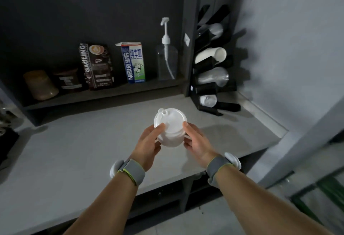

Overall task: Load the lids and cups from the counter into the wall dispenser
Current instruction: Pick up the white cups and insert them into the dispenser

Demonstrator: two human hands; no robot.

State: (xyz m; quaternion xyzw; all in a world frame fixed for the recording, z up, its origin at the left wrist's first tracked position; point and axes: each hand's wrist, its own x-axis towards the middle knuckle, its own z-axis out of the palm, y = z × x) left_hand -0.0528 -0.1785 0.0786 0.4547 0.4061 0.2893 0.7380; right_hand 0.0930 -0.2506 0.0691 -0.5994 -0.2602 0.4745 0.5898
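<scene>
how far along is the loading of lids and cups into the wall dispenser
Mostly done, it seems: the dispenser already holds white cups and clear cups. In hand: both hands, left and right, hold a stack of white lids. Left: slotting it in; the counter shows nothing else.

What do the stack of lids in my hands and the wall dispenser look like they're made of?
Stack of lids: probably thin moulded plastic, white and slightly translucent, with a smooth sheen and a raised sip spout on the top one. Wall dispenser: looks like matte black rigid plastic or coated metal; its flat angled sleeves show no glare, so which one is unclear.
</scene>
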